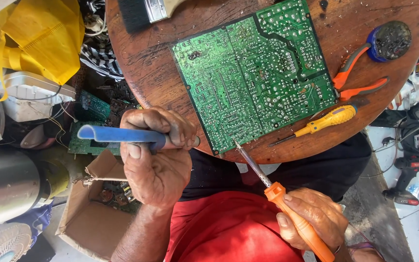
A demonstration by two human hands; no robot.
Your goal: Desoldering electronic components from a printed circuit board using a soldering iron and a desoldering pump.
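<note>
Green circuit board (255, 77) on a round wooden table (146, 68), yellow screwdriver (323, 122) and orange pliers (352, 80) by its right edge.
Left hand (156, 155) fists around a blue desoldering pump (122, 134); right hand (311, 218) clasps an orange soldering iron (280, 196), tip at the board's near edge.

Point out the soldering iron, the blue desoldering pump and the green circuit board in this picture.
soldering iron (292, 213): head view, on its orange handle.
blue desoldering pump (117, 134): head view, on its blue barrel.
green circuit board (253, 73): head view, on the middle of its solder side.

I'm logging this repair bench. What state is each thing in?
Circuit board: solder side up, flat on table.
Soldering iron: in right hand, tip at board edge.
Blue tool: gripped in left hand.
Pliers: handles apart.
Screwdriver: lying unused.
</note>
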